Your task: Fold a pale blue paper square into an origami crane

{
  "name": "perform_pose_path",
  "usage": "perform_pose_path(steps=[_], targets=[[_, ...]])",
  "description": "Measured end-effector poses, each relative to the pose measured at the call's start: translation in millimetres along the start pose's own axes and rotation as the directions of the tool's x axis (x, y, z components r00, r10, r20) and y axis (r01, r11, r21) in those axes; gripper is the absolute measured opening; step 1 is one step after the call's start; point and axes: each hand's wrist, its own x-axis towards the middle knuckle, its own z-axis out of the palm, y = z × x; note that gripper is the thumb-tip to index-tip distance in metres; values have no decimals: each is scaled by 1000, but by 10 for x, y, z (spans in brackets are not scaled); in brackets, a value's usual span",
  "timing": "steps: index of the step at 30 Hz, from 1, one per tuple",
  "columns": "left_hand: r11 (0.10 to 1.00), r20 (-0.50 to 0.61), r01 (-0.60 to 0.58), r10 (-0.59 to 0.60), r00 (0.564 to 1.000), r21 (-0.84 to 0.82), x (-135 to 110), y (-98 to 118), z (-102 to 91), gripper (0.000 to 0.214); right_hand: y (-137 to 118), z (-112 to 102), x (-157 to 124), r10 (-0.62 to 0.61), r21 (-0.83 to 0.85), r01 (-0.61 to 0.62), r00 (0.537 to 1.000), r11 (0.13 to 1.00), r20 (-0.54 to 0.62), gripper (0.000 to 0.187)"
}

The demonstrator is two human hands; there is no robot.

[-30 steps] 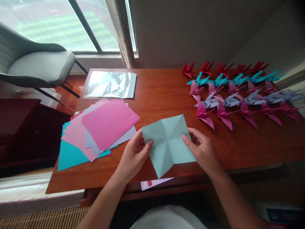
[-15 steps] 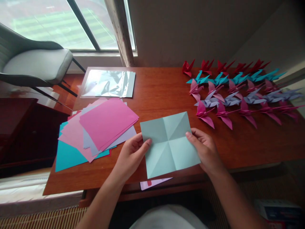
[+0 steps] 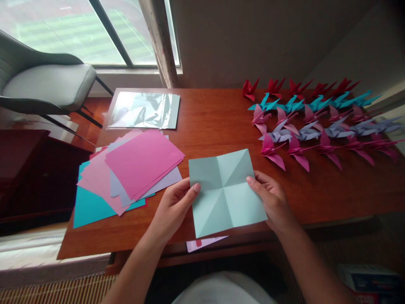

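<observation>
A square sheet of pale green origami paper [image 3: 218,207] is spread between my two hands, above the front edge of the table. Crease lines cross at its centre, running up, sideways and along one diagonal. My left hand [image 3: 180,200] pinches the left edge, thumb on top and fingers behind the sheet. On the opposite edge my right hand [image 3: 270,194] grips the paper in the same way, its fingertips hidden underneath. Left of my left hand lies a fanned pile of coloured paper [image 3: 142,162] in pink, lilac, turquoise and red.
Rows of folded paper cranes [image 3: 294,152] stand at the right of the wooden table [image 3: 209,120]. A clear-wrapped pack of paper [image 3: 142,110] lies at the back left. Beyond the table's left side is a chair [image 3: 50,84] by the window. A printed sheet [image 3: 205,243] pokes out below the table edge.
Almost nothing differs. The sheet's left edge has bent and shifted very slightly, and both hands keep their hold.
</observation>
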Motion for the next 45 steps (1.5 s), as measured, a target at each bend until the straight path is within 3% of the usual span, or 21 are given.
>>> perform_pose_path(steps=[8, 13, 18, 26, 38, 45], targets=[[998, 3, -14, 14, 1000, 66, -12, 5, -22, 28, 35, 30, -34, -88, -117, 89, 996, 989, 8, 25], [1000, -7, -9, 9, 1000, 22, 11, -21, -48, 25, 100, -4, -7, -134, -117, 138, 990, 984, 43, 25], [999, -4, -26, 26, 1000, -36, 16, -36, -51, 22, 93, -50, 4, -156, -69, 169, 974, 983, 162, 29], [999, 135, -42, 37, 990, 30, -9, 44, 120, 32, 6, 50, -59, -170, -124, 220, 930, 968, 326, 30], [998, 130, -63, 64, 989, -8, -8, -6, 120, 28, -25, 78, -68, -162, -122, 213, 928, 969, 334, 26], [998, 9, -58, 58, 998, -19, 17, 40, 62, 25, -35, -14, -51, -178, -90, 204, 954, 975, 241, 44]])
